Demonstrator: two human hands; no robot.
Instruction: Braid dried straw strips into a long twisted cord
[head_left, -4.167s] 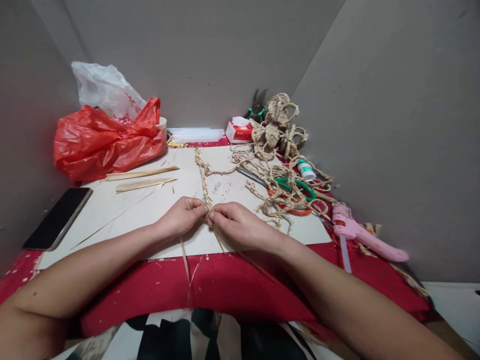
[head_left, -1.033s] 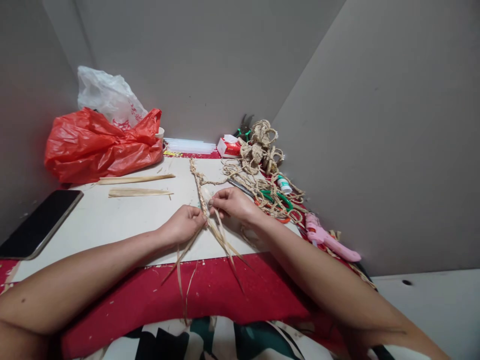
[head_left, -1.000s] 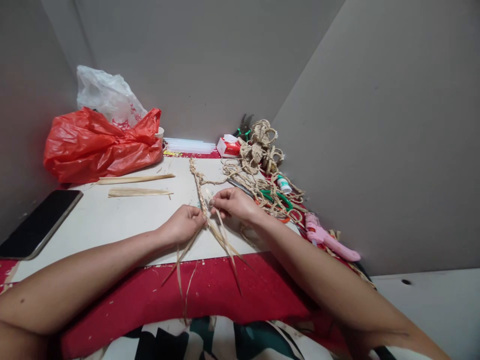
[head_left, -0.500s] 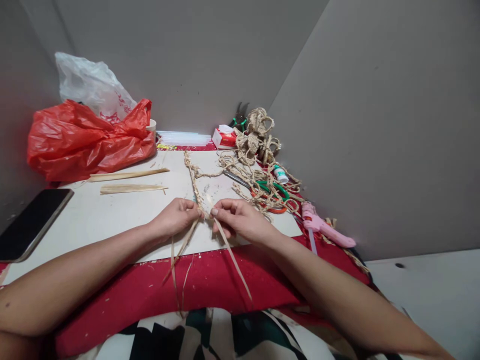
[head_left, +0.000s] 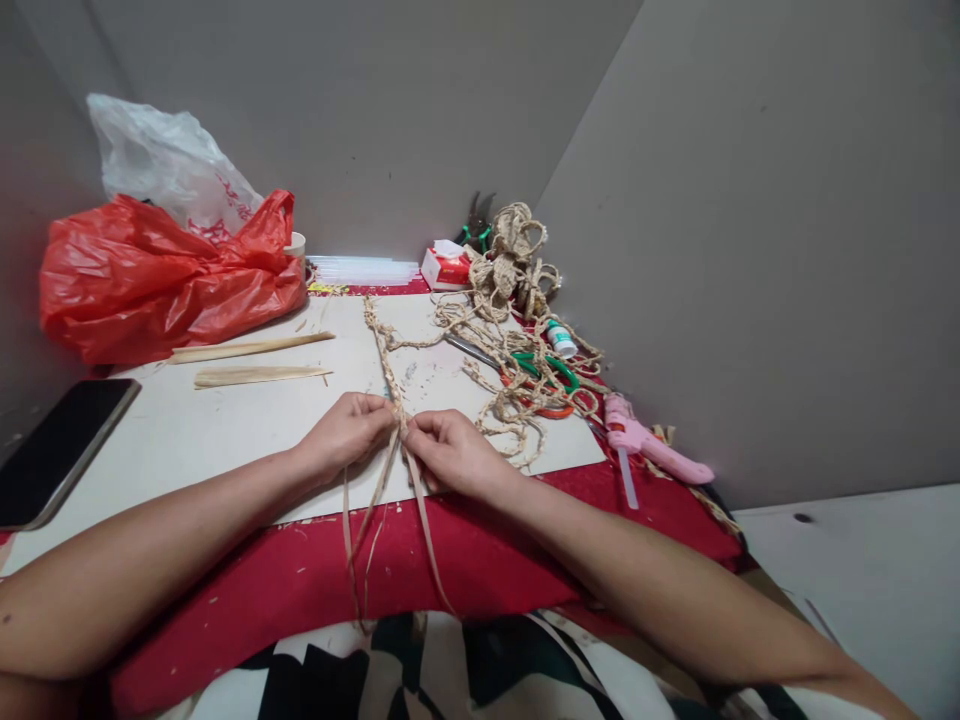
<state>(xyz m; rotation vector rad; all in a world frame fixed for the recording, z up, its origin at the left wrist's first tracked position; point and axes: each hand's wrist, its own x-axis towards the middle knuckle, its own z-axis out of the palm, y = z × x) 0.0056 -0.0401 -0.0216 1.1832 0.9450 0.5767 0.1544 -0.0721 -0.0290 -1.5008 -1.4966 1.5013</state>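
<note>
A braid of dry plant fibre [head_left: 386, 362] runs from the far part of the white board down to my fingers. My left hand [head_left: 352, 430] pinches the near end of the braid from the left. On the other side, my right hand [head_left: 450, 452] is closed, thumb against forefinger, on a pale fibre strand [head_left: 426, 530] right beside the braid. More loose strands [head_left: 367, 520] hang from the working end over the red cloth. The fingertips of both hands almost meet, and the exact crossing of the strands between them is hidden.
Two flat dry leaf strips [head_left: 259, 376] lie on the white board [head_left: 247, 440]. A phone [head_left: 64, 450] and a red plastic bag [head_left: 165, 280] are at left. To the right are coiled braided cord [head_left: 517, 395], green-handled scissors [head_left: 555, 370], a small bottle [head_left: 560, 338] and a pink glue gun [head_left: 652, 450].
My right hand has moved left, up against the braid and my left hand. Its strand now hangs more steeply. The whole view has shifted slightly.
</note>
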